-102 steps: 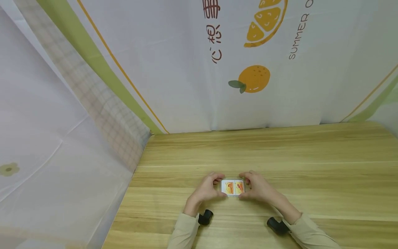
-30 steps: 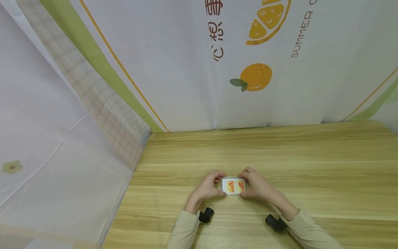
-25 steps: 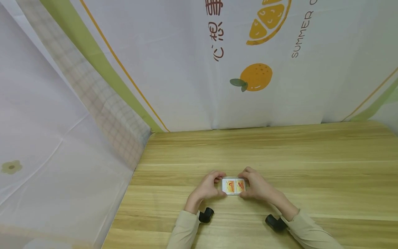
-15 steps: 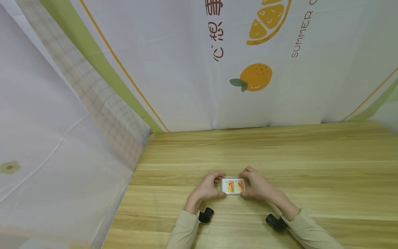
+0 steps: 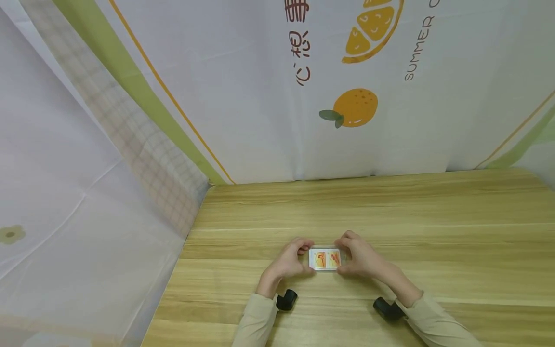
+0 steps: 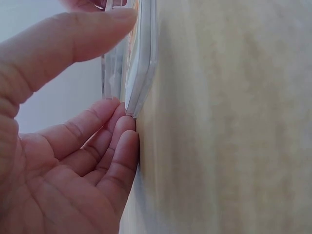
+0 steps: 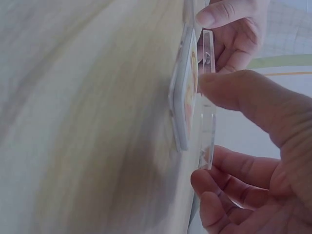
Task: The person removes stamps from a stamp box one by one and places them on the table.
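Note:
In the head view a small flat white case with two orange pictures lies on the wooden table between both hands. My left hand grips its left end, thumb at the near edge and fingers at the far edge. My right hand is at the right end. The right wrist view shows a clear plastic cover standing slightly apart from the case, pinched between my right thumb and fingers. In the left wrist view, my left fingertips touch the end of the case.
The wooden table extends around the hands. A white cloth printed with oranges hangs behind it, and another pale cloth hangs at the left. Black wrist devices sit at both sleeve cuffs.
My right hand has shifted slightly to the right, and its thumb and fingers stand a little past the case's right end. The left hand has stayed almost in place.

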`<state>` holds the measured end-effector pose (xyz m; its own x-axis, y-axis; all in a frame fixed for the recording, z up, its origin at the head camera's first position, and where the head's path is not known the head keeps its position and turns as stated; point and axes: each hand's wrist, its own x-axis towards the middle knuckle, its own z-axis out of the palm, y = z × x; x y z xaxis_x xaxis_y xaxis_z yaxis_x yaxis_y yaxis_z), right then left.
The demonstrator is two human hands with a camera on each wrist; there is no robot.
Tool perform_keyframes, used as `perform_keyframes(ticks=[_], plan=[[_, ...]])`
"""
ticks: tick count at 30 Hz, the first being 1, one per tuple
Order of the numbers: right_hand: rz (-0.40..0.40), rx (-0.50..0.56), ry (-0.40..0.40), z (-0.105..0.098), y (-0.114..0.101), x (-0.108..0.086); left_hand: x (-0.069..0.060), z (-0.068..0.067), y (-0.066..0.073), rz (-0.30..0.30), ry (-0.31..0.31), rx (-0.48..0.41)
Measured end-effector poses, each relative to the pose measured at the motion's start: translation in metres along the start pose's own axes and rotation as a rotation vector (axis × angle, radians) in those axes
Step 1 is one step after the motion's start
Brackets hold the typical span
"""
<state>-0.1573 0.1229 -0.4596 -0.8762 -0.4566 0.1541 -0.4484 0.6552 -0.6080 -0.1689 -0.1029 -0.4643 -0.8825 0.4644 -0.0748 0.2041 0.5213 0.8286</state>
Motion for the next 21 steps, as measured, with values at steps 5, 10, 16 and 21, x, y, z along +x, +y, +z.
perform_keyframes(ticks=[5, 10, 16, 21], plan=[[0.017, -0.005, -0.003, -0.004, 0.000, -0.001, 0.001, 0.000, -0.001, 0.008, -0.001, -0.004], [0.020, -0.009, -0.010, -0.009, 0.000, -0.003, 0.000, 0.000, -0.001, 0.027, 0.003, -0.013], [-0.002, -0.043, 0.000, -0.014, 0.001, -0.005, 0.000, 0.000, -0.001, 0.031, 0.000, -0.003], [-0.023, -0.056, 0.015, -0.016, 0.003, -0.008, 0.000, 0.000, -0.001, 0.032, -0.004, -0.005]])
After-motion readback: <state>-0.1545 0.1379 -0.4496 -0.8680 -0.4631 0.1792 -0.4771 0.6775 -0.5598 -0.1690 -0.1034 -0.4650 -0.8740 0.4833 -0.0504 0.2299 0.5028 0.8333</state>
